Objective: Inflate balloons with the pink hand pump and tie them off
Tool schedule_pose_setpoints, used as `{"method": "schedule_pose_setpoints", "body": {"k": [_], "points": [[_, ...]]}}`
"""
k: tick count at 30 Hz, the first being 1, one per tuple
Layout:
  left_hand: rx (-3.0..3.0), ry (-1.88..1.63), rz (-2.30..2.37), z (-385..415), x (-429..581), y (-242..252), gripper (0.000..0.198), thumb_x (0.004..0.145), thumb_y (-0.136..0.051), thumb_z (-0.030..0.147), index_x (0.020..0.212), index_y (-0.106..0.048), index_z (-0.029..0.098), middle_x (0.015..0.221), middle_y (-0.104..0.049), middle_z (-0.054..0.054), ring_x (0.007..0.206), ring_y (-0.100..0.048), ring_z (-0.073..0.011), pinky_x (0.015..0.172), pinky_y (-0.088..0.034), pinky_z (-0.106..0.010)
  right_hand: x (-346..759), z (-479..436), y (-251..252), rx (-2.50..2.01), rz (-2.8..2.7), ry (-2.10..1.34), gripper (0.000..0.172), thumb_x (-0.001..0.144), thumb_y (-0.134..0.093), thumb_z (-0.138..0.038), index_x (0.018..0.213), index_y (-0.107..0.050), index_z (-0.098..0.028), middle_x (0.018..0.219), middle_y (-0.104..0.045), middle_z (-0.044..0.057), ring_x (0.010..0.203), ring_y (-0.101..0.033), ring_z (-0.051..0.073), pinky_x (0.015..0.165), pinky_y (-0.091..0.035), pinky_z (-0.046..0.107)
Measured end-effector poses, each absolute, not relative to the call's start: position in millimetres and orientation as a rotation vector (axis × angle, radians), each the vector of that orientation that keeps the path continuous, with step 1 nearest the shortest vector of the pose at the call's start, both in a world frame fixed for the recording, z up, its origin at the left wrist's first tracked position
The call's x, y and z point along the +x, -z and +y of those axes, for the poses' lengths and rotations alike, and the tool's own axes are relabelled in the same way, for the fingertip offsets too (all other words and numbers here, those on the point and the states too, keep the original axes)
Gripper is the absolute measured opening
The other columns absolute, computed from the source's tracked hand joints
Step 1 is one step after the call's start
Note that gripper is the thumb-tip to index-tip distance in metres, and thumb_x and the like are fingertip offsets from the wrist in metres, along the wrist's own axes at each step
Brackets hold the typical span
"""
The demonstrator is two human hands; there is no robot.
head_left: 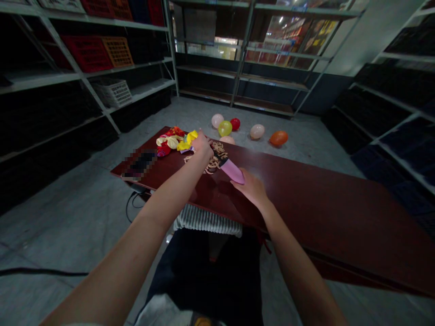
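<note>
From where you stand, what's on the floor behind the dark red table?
Pale pink balloon, red balloon, yellow-green balloon, peach balloon, orange balloon on the floor. A pinkish sixth balloon is partly hidden by the dark red table's far edge, which covers the floor behind it.

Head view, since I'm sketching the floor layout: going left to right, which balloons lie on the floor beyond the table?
Pink balloon → green balloon → red balloon → peach balloon → orange balloon
</note>
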State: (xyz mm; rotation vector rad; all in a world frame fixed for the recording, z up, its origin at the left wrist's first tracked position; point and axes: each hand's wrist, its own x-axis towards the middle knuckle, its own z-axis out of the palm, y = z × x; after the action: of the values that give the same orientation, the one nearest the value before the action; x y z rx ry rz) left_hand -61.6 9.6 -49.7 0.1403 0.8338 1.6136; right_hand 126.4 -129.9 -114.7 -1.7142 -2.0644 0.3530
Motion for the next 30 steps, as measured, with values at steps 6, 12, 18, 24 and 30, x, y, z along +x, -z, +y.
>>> {"method": "schedule_pose_setpoints", "body": {"k": [6, 12, 18, 24, 30], "points": [[0.077, -1.735, 0.989, 16, -79, 28, 0.044, 0.098, -0.058, 0.032, 0.064, -0.031, 0.021, 0.046, -0.03, 0.009, 0.034, -0.028, -0.006, 0.038, -0.025, -0.021, 145, -127, 124, -1.669, -2.174, 0.069, 0.052, 0.091, -0.065, -0.039, 0.138, -0.052, -0.02, 0.125, -0.07, 0.013, 0.108, -0.068, 0.029, 0.08, -0.052, 0.036], [0.144, -1.758, 0.872, 25, -97, 5, 0.047, 0.097, -0.062, 0.037, 0.064, -0.032, 0.021, 0.046, -0.029, 0.009, 0.033, -0.027, -0.0063, 0.037, -0.024, -0.021, 158, -117, 138, -1.547, -2.131, 0.27, 0.045, 0.094, -0.06, -0.037, 0.134, -0.054, -0.017, 0.119, -0.071, 0.015, 0.102, -0.069, 0.029, 0.083, -0.053, 0.038], [0.319, -1.768, 0.818, 31, -94, -4, 0.055, 0.094, -0.063, 0.052, 0.061, -0.034, 0.021, 0.045, -0.029, 0.008, 0.035, -0.029, -0.0077, 0.038, -0.028, -0.023, 156, -113, 151, -1.507, -2.056, 0.262, 0.043, 0.095, -0.057, -0.039, 0.131, -0.056, -0.016, 0.117, -0.072, 0.015, 0.101, -0.07, 0.029, 0.083, -0.054, 0.038], [0.384, -1.773, 0.772, 20, -63, 4, 0.057, 0.097, -0.058, 0.055, 0.06, -0.031, 0.021, 0.044, -0.026, 0.007, 0.036, -0.03, -0.0079, 0.041, -0.03, -0.023, 165, -115, 153, -1.553, -1.965, 0.228, 0.04, 0.093, -0.058, -0.036, 0.128, -0.059, -0.018, 0.109, -0.074, 0.013, 0.094, -0.071, 0.028, 0.081, -0.053, 0.038], [0.386, -1.738, 0.751, 4, -16, 23, 0.055, 0.101, -0.056, 0.042, 0.058, -0.03, 0.021, 0.045, -0.025, 0.007, 0.035, -0.028, -0.0079, 0.04, -0.028, -0.024, 167, -114, 153, -1.602, -1.921, 0.178, 0.041, 0.09, -0.058, -0.035, 0.127, -0.06, -0.018, 0.106, -0.074, 0.013, 0.091, -0.07, 0.029, 0.077, -0.052, 0.037]]}}
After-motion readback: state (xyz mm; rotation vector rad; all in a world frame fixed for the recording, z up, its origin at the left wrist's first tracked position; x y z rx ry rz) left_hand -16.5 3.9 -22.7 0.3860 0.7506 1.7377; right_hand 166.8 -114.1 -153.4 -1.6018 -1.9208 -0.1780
